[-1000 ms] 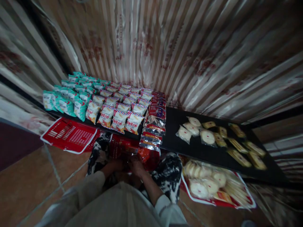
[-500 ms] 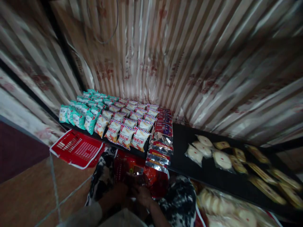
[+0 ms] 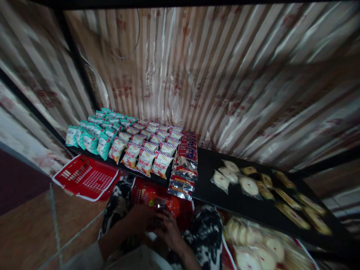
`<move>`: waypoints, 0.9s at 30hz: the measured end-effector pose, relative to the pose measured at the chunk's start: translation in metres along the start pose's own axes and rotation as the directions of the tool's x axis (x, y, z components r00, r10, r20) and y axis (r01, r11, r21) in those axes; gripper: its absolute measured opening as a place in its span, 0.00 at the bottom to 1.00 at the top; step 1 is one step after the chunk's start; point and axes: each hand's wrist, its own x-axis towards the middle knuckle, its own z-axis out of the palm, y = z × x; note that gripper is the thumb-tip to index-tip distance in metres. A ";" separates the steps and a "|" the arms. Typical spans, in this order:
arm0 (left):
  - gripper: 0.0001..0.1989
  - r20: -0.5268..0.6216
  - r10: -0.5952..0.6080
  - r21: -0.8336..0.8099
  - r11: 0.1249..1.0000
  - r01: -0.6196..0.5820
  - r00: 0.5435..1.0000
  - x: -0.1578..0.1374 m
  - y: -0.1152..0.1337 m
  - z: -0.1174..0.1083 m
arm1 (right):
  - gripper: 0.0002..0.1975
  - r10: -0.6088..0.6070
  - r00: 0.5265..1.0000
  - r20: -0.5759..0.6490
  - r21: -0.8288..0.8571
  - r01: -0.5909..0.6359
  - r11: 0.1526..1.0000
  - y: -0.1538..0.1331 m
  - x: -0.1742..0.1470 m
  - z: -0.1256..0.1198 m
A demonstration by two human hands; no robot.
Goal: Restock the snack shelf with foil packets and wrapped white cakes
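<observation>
My left hand (image 3: 144, 216) and my right hand (image 3: 169, 229) meet low in the centre, over my lap. Their fingers are closed around a small dark, partly shiny thing that is too dim and covered to name. Just beyond them, between my knees, is a red basket (image 3: 187, 213) with orange-red packages (image 3: 148, 195) in it. Above that basket, red-and-silver packets (image 3: 182, 183) lie overlapping in a column on the black shelf (image 3: 206, 176). To their left stand rows of white snack bags (image 3: 144, 162) with striped tops, then teal snack bags (image 3: 90, 143).
Round white wrapped cakes (image 3: 249, 186) and long yellowish packs (image 3: 292, 215) lie on the shelf's right part. Another red basket (image 3: 95, 176) sits on the tiled floor at left. Bags of round white cakes (image 3: 253, 236) are at lower right. A striped curtain (image 3: 168, 75) hangs behind.
The view has tilted up and shifted right, so a dark bar shows along the top. My hands stay together over my lap; more of the orange-red packages in the basket shows.
</observation>
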 end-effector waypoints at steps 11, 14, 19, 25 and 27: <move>0.19 -0.339 0.286 0.084 0.958 -0.274 0.896 0.005 0.033 -0.053 | 0.20 0.118 0.982 -0.150 0.342 -0.061 0.938 -0.027 -0.021 -0.029; 0.16 -0.452 0.257 0.067 0.965 -0.255 0.854 0.012 0.036 -0.062 | 0.21 0.115 0.970 -0.215 0.357 -0.032 0.934 -0.029 -0.021 -0.038; 0.20 -0.720 0.094 -0.058 0.979 -0.195 0.688 0.022 0.035 -0.062 | 0.22 0.115 0.949 -0.294 0.500 0.050 0.865 -0.036 -0.024 -0.051; 0.23 -0.582 -0.132 -0.478 0.854 -0.206 0.803 0.025 0.036 -0.047 | 0.23 0.255 0.886 -0.387 0.653 0.069 0.754 -0.055 -0.025 -0.078; 0.22 -0.426 -0.130 -0.623 0.760 -0.186 0.895 0.027 0.040 -0.042 | 0.24 0.277 0.867 -0.413 0.680 0.092 0.727 -0.058 -0.022 -0.087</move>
